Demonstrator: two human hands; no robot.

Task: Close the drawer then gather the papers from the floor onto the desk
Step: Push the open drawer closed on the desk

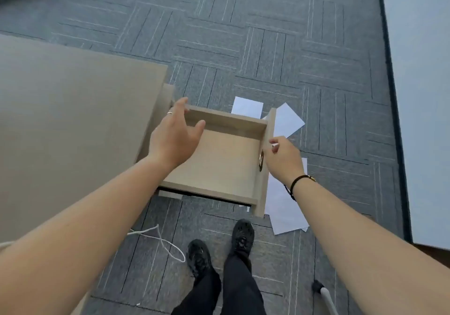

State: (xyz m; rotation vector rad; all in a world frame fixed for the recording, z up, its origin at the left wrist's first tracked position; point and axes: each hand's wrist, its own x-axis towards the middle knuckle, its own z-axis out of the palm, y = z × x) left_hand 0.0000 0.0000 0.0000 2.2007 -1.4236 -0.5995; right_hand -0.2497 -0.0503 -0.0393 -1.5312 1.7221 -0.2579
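Note:
A light wooden drawer (219,161) stands pulled out from the right side of the desk (73,119), and nothing lies in it. My left hand (175,134) hovers over the drawer's left part with fingers spread, a ring on one finger. My right hand (283,158) is at the drawer's front panel beside the brass ring handle (261,160), fingers loosely curled and holding nothing. White papers lie on the carpet beyond the drawer (247,107), to its right (288,119) and under my right wrist (282,212).
Grey patterned carpet (267,46) covers the floor. A white cord (160,239) loops on the floor by my black shoes (219,246). A pale wall (423,95) runs along the right, and a white-and-black leg tip (321,290) shows at the bottom right.

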